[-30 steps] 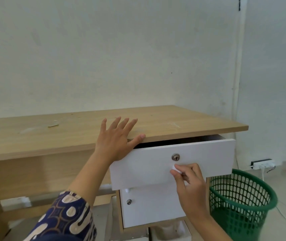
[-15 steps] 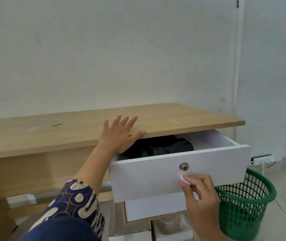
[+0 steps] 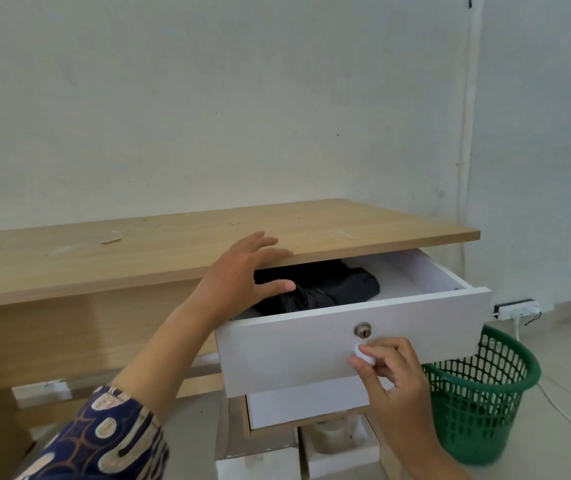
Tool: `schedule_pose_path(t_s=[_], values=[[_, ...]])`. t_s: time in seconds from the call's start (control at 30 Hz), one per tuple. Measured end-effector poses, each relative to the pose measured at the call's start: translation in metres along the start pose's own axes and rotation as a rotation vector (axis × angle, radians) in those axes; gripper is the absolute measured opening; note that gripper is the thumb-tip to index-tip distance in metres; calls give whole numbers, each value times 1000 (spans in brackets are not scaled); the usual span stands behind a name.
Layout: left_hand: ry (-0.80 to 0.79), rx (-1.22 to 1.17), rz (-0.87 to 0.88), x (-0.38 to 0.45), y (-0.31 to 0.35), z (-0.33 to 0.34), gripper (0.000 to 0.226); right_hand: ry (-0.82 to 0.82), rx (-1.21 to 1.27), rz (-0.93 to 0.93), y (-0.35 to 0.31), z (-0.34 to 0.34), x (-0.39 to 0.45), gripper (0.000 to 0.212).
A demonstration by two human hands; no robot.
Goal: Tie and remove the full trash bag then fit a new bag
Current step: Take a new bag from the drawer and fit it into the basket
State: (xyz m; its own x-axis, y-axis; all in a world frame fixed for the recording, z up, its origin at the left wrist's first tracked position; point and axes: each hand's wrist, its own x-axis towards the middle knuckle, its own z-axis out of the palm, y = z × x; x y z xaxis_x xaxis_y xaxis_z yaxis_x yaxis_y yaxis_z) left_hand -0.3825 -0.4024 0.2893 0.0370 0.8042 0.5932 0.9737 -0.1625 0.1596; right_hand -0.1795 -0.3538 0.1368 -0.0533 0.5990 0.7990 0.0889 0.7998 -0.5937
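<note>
Black bags [image 3: 315, 287] in drawer [image 3: 312, 341], right hand [image 3: 395, 382] pinching knob [image 3: 363, 353].

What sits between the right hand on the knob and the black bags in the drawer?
Head view: only the white drawer front, with its lock, separates the right hand from the black bags.

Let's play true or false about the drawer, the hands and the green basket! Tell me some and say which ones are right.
1. The top drawer is pulled open. True.
2. The right hand pinches the white knob on the drawer front. True.
3. The drawer holds red toys. False: a bundle of black plastic lies inside.
4. The green basket stands on the desk. False: it stands on the floor, to the right of the drawers.
5. The left hand rests at the edge of the desk top, fingers spread. True.
</note>
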Motion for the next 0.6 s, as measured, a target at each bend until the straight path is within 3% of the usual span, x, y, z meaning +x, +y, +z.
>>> schedule_pose_path(t_s=[0.2, 0.33, 0.47, 0.6], values=[[6, 89, 145, -1, 10, 6, 44, -41, -80, -15, -9, -10, 12, 46], [-304, 44, -40, 5, 20, 7, 48, -29, -31, 39, -11, -11, 15, 28], [-473, 233, -106, 14, 16, 16, 56, -33, -46, 37, -10, -10, 15, 44], [-583, 128, -158, 18, 13, 25, 43, -47, -28, 56, -9, -11, 14, 51]])
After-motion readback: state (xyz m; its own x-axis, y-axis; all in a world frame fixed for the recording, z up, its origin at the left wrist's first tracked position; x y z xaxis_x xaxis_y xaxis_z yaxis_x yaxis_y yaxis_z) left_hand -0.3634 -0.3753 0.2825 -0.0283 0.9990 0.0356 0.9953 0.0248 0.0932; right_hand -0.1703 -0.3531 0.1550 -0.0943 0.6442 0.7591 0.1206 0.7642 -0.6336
